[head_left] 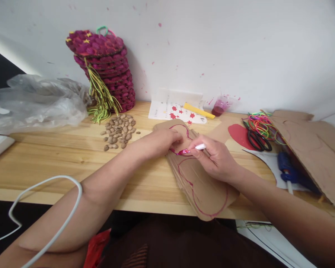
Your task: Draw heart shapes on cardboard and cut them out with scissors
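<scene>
A piece of brown cardboard [209,186] lies at the table's front edge, with rounded, heart-like outlines drawn on it in purplish red. My left hand [167,141] rests on its upper part, fingers bent down against the surface and holding it in place. In a pinch between thumb and fingers, my right hand [214,158] grips a slim pen-like tool [200,146], white at the back and pink-red towards the tip. The tip touches the cardboard at the lower line of the upper outline, close to my left fingers.
Brown nuts [120,130] lie left, before a purple woven basket [108,74] and a plastic bag [36,100]. Behind are a paper with red stars [181,111] and a cup of purple liquid [219,107]. Right are scissors [258,139], a glue gun [286,167] and more cardboard [321,152].
</scene>
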A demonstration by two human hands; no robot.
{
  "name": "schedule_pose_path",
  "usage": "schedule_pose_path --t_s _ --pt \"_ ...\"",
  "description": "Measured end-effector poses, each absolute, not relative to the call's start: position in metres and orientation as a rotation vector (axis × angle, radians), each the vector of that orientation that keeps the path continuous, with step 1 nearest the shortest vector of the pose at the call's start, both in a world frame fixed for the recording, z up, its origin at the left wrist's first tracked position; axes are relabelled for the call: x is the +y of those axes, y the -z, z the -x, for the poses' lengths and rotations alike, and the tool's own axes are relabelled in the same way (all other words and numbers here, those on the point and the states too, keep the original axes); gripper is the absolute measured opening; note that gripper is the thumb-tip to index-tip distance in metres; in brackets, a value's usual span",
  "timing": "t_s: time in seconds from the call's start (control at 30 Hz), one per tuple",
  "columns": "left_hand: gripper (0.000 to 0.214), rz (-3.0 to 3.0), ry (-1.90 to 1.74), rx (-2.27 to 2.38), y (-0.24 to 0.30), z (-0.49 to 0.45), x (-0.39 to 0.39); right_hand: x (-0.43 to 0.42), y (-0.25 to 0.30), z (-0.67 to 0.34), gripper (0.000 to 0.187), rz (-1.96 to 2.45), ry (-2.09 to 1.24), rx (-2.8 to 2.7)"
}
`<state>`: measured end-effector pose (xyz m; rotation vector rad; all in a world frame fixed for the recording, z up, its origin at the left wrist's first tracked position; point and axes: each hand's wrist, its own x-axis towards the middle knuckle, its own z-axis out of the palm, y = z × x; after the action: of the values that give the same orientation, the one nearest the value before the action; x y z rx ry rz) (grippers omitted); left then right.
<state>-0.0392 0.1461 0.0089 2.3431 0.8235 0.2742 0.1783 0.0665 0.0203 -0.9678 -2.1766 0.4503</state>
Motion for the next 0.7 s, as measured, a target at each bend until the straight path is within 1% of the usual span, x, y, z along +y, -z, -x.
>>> schedule_pose_path --t_s 0.1,0.33,0.53,0.7 --pt "0.013 -2.367 -0.213 0.875 -0.011 0.038 0.145 0.064 -0.023 -0.181 0.010 0.969 -0.425 -2.189" --pt "0.011 -2.346 -0.252 0.872 -0.010 0.038 0.145 0.060 -0.023 -0.191 0.009 1.024 -0.420 -2.190" --pt "0.018 -2.363 -0.208 0.879 -0.010 0.039 0.146 0.058 -0.028 -0.200 0.007 1.059 -0.421 -2.193" --pt "0.016 -2.381 -0.198 0.884 -0.013 0.039 0.145 0.060 -0.031 -0.197 0.009 1.055 -0.417 -2.196"
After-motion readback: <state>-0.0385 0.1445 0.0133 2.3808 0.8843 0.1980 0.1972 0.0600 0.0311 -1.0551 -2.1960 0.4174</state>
